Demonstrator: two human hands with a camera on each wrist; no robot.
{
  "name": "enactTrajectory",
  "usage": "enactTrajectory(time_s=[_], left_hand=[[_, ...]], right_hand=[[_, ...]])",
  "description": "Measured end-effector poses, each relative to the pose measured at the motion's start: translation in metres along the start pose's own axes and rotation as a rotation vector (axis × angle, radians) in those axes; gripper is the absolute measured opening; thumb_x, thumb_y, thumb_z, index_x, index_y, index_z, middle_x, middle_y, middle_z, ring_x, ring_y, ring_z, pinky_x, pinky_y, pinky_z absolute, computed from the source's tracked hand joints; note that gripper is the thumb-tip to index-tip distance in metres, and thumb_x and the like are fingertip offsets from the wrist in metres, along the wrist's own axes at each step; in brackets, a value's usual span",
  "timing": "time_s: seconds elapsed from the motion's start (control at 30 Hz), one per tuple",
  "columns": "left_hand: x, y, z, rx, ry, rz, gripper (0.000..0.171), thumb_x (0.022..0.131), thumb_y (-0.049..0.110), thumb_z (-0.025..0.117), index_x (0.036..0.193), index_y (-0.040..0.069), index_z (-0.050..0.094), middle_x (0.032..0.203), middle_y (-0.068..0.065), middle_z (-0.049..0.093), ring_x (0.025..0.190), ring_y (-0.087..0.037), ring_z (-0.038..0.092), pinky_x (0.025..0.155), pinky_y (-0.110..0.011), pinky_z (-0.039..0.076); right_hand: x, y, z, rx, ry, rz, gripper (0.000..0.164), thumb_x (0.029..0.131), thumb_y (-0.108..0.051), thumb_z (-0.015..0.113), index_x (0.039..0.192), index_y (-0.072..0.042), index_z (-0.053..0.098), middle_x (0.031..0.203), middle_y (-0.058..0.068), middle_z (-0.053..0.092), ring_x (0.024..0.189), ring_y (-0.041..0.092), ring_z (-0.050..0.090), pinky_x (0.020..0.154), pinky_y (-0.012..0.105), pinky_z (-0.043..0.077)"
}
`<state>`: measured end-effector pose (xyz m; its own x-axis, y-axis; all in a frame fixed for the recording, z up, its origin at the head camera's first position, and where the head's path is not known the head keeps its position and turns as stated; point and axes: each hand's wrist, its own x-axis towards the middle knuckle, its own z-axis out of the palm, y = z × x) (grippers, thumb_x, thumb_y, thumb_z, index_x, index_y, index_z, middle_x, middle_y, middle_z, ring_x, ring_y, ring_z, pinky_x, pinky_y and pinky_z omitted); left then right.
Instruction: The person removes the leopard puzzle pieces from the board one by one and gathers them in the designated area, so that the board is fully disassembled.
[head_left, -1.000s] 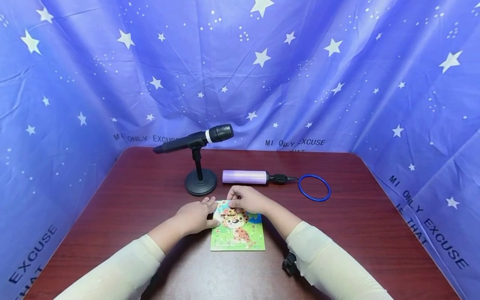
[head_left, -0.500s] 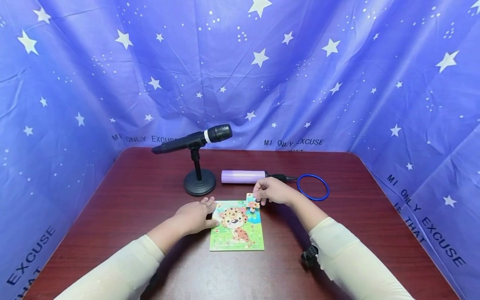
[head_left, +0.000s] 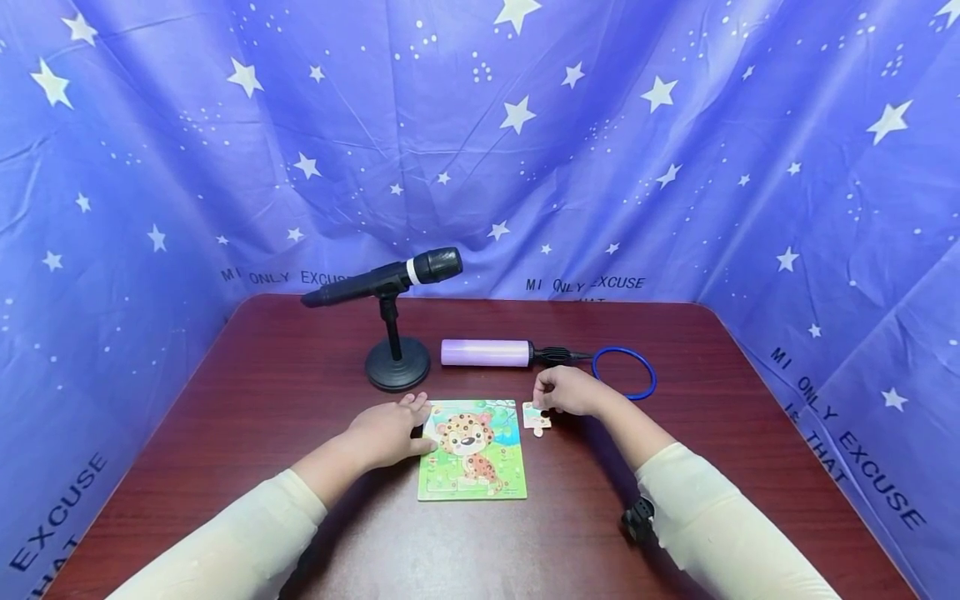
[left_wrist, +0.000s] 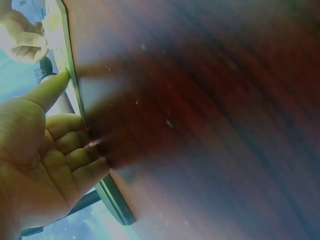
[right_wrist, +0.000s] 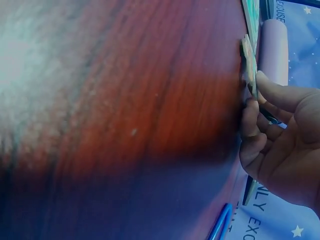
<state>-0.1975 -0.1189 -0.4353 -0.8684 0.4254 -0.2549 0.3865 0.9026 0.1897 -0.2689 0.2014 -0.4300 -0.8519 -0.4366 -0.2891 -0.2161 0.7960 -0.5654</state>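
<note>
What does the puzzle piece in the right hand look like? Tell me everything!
The jigsaw piece is small, thin and flat, with a rounded knob on its near edge. It's mostly pale, with a bluish patch, and looks like wood or card. The right hand pinches it just right of the leopard puzzle. I can't tell whether it touches the table.

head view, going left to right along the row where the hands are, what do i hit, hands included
Left hand → spotted-animal puzzle → loose puzzle piece → right hand, which pinches that piece.
</note>
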Motion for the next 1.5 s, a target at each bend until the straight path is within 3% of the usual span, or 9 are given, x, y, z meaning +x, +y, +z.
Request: enactTrajectory(time_s=[0.23,0.47,0.73,0.93,1.0,1.13,1.3,1.5], left_hand=[[0.001,0.000,0.000,-0.005,0.007,0.002,0.076,0.091,0.054,0.061,0.149,0.007,0.042,0.157,-0.011,0.035,0.146,-0.028,0.032,0.114,-0.045,0.035],[0.001,-0.001,0.001,-0.004,0.009,0.006,0.077,0.091,0.054,0.061,0.149,0.007,0.042,0.157,-0.011,0.035,0.146,-0.028,0.032,0.114,-0.045,0.035],[0.002,-0.002,0.002,-0.002,0.004,0.006,0.077,0.091,0.054,0.060,0.149,0.008,0.041,0.158,-0.011,0.034,0.146,-0.027,0.032,0.115,-0.044,0.034],[0.002,-0.002,0.003,0.001,-0.005,-0.002,0.077,0.091,0.055,0.060,0.150,0.009,0.041,0.158,-0.010,0.034,0.147,-0.027,0.031,0.115,-0.044,0.034],[0.003,-0.002,0.003,0.002,-0.004,-0.002,0.077,0.091,0.055,0.060,0.150,0.009,0.041,0.158,-0.010,0.034,0.147,-0.027,0.031,0.115,-0.044,0.034],[0.003,-0.002,0.003,0.003,0.005,0.007,0.077,0.091,0.055,0.061,0.149,0.008,0.042,0.157,-0.011,0.035,0.146,-0.027,0.032,0.114,-0.044,0.035],[0.002,-0.002,0.002,-0.005,0.008,0.014,0.077,0.091,0.054,0.061,0.149,0.007,0.043,0.156,-0.011,0.036,0.145,-0.028,0.033,0.114,-0.044,0.035],[0.000,0.000,0.000,-0.010,0.003,0.009,0.077,0.091,0.053,0.062,0.148,0.006,0.043,0.157,-0.012,0.036,0.146,-0.028,0.032,0.115,-0.044,0.034]], right_hand=[[-0.001,0.000,0.000,-0.023,0.002,0.024,0.014,0.089,-0.024,0.072,0.085,-0.013,0.064,0.073,0.003,0.061,0.064,0.015,0.054,0.059,0.030,0.043],[-0.001,-0.001,0.001,-0.101,0.021,0.004,0.016,0.085,-0.019,0.076,0.088,-0.012,0.062,0.080,0.000,0.057,0.075,0.015,0.051,0.069,0.030,0.042],[0.000,-0.002,0.000,-0.110,0.049,0.010,0.016,0.089,-0.024,0.073,0.087,-0.014,0.061,0.077,-0.001,0.057,0.070,0.014,0.051,0.065,0.030,0.042],[0.006,-0.024,0.007,-0.120,0.130,-0.124,0.020,0.091,-0.029,0.070,0.102,-0.014,0.062,0.087,-0.002,0.060,0.077,0.012,0.055,0.072,0.033,0.046],[0.010,-0.035,0.013,-0.124,0.104,-0.199,0.028,0.090,-0.030,0.071,0.112,-0.015,0.062,0.093,-0.001,0.061,0.083,0.013,0.056,0.077,0.034,0.048],[0.015,-0.057,0.028,-0.160,-0.026,-0.304,0.045,0.089,-0.033,0.072,0.130,-0.020,0.059,0.107,0.002,0.059,0.094,0.014,0.056,0.085,0.036,0.048],[0.019,-0.073,0.043,-0.257,-0.147,-0.312,0.055,0.087,-0.036,0.075,0.138,-0.031,0.055,0.107,0.000,0.051,0.089,0.011,0.053,0.079,0.031,0.046],[0.022,-0.076,0.049,-0.317,-0.148,-0.298,0.048,0.086,-0.035,0.075,0.131,-0.037,0.060,0.102,-0.002,0.048,0.081,0.010,0.050,0.070,0.028,0.042]])
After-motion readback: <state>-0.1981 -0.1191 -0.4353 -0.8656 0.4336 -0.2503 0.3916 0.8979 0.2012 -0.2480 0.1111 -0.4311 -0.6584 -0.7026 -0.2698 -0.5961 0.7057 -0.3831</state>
